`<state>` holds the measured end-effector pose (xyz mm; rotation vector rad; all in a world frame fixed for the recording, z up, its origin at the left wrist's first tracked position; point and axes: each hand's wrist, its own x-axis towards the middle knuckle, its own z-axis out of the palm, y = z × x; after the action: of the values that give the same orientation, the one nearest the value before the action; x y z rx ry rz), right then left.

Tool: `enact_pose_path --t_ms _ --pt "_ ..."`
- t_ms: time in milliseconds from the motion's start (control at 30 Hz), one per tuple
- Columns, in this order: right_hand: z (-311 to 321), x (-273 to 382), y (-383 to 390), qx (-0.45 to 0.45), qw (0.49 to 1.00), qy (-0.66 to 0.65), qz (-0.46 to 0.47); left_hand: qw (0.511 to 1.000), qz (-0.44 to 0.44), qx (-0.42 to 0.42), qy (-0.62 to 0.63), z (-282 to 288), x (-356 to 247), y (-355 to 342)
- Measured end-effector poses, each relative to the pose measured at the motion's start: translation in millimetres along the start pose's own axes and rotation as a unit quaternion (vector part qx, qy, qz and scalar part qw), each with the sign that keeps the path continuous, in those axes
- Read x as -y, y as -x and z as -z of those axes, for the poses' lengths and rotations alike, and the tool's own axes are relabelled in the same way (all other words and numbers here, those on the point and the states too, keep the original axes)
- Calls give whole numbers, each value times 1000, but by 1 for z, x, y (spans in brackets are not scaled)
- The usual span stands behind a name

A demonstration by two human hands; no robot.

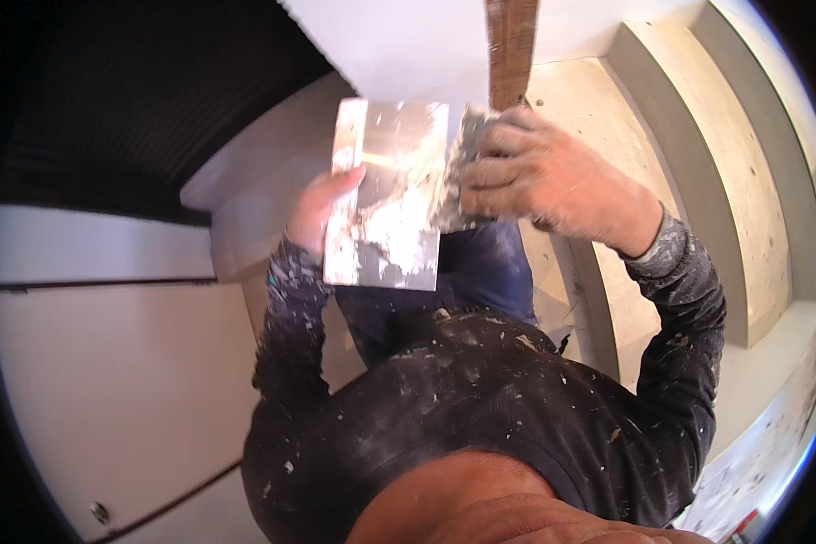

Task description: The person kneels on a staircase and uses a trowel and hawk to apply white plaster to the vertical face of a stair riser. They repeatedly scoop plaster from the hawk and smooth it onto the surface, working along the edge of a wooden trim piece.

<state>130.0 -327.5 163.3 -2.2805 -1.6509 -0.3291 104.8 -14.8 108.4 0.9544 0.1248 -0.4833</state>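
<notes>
Up in front of our chest we hold two tools, close to a white wall. Our left hand [322,213] is closed around the left edge of a flat metal plate [385,195]. The thumb lies on top and the other fingers go under it, where we cannot see them. We hold the plate almost flat, face up, so the white paste [385,238] smeared on it does not slide off. The paste sits mostly on the lower half of the plate, with splashes higher up.

Our right hand [539,172] is closed tight around a small scraper [458,168] — we see only a bit of its blade, because the fingers cover the handle. The blade sticks out to the left of the knuckles and touches the right edge of the plate. So the plate lies between our two hands, with one hand on each side of it. Held like that, the blade can meet the paste and the plate stays steady under it.

Both hands are dusty and pale with dried paste, and our dark sleeves [680,299] are spotted with white too. Just above the right hand a brown strip [512,50] runs up the white wall [408,45]. Far below on the right we see pale steps [698,154] with grey edges — they look well apart from our hands. On the left there are big white panels [109,363].
</notes>
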Motion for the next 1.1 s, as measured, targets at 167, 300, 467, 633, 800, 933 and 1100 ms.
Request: enact_pose_path --t_ms 167,300,467,633,800,933,1100 --pt "-39 -9 60 -68 984 -96 -131 997 -43 -14 58 21 13 15" --pt "-110 -34 72 -349 804 -298 -379 996 -73 -51 24 53 15 20" --pt "-160 -77 30 -569 692 -182 -405 977 -92 -191 -26 67 16 25" --pt "-165 -107 -6 -574 700 -89 -416 979 -100 -174 -39 65 19 29" --pt "-165 -108 -21 -581 691 -54 -426 978 -108 -176 -23 61 18 30" --pt "-161 -104 -35 -577 686 -56 -439 983 -100 -156 -12 51 17 32" --pt "-158 -108 -32 -547 706 -92 -439 987 -95 -131 -2 50 16 33"
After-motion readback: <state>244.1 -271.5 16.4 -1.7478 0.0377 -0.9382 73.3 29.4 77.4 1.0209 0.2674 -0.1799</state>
